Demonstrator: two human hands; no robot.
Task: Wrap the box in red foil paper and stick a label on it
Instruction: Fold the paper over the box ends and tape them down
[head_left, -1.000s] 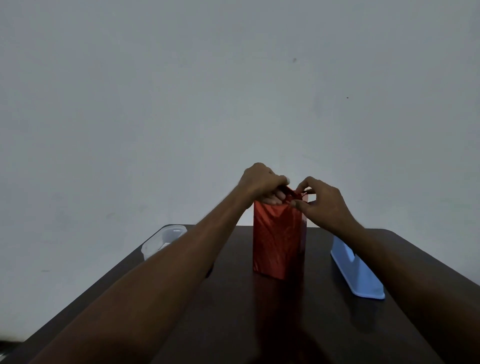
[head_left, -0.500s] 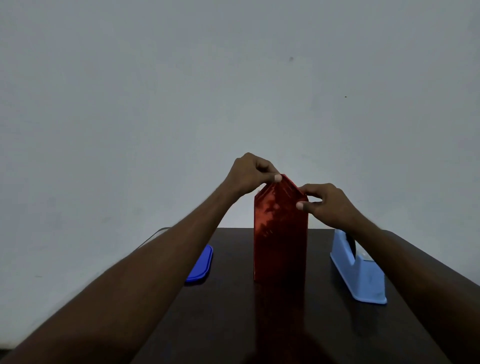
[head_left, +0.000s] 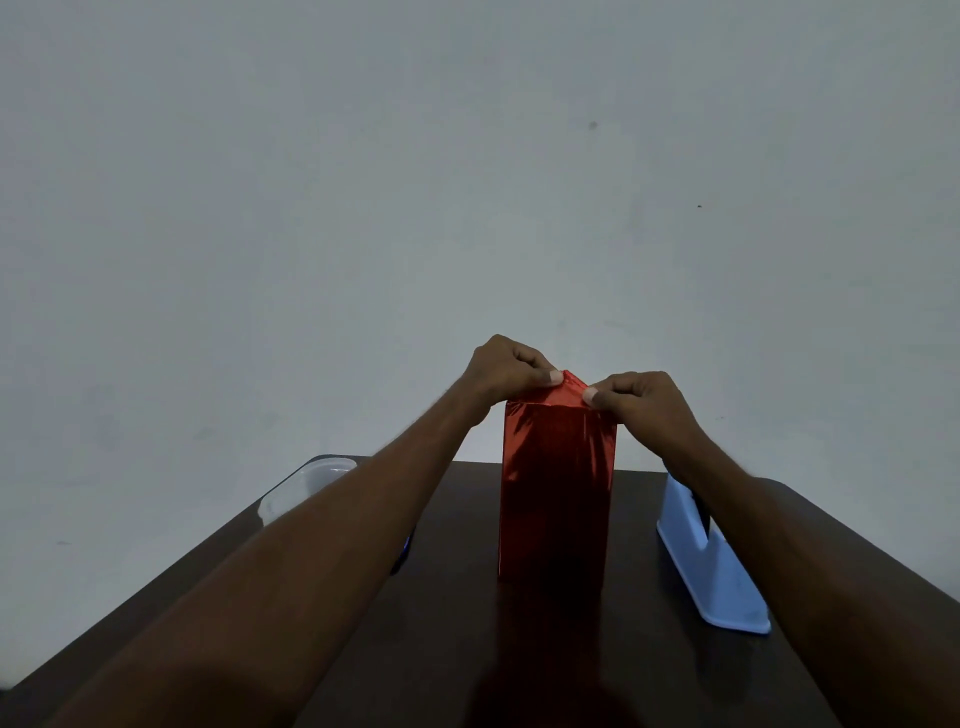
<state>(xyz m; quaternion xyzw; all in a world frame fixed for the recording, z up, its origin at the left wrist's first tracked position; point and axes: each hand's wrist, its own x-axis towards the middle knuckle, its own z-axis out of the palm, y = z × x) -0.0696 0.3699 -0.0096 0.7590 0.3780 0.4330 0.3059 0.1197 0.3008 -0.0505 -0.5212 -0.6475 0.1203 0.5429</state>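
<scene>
At centre of the dark surface (head_left: 649, 675): box (head_left: 556, 488), tall, upright, sides fully covered in red foil paper (head_left: 563, 400), which rises to a peaked flap above the top edge.

Left hand (head_left: 506, 371): fingers curled, thumb and forefinger pinching the left slope of the peak. Right hand (head_left: 641, 400): likewise curled, pinching the right slope. Both forearms reach in from the near edge.

Right of the box, apart from it: light blue tape dispenser (head_left: 711, 566), standing on the surface, partly behind the right forearm. Left, at the far corner: clear plastic container (head_left: 298, 491). A sliver of something blue (head_left: 408, 545) shows under the left forearm, possibly a lid; too hidden to say.

Progress, as judged: body wrapped; top end being folded, not yet flattened or taped. The bottom end cannot be seen. No label is visible on the box or surface, so labelling remains.
</scene>
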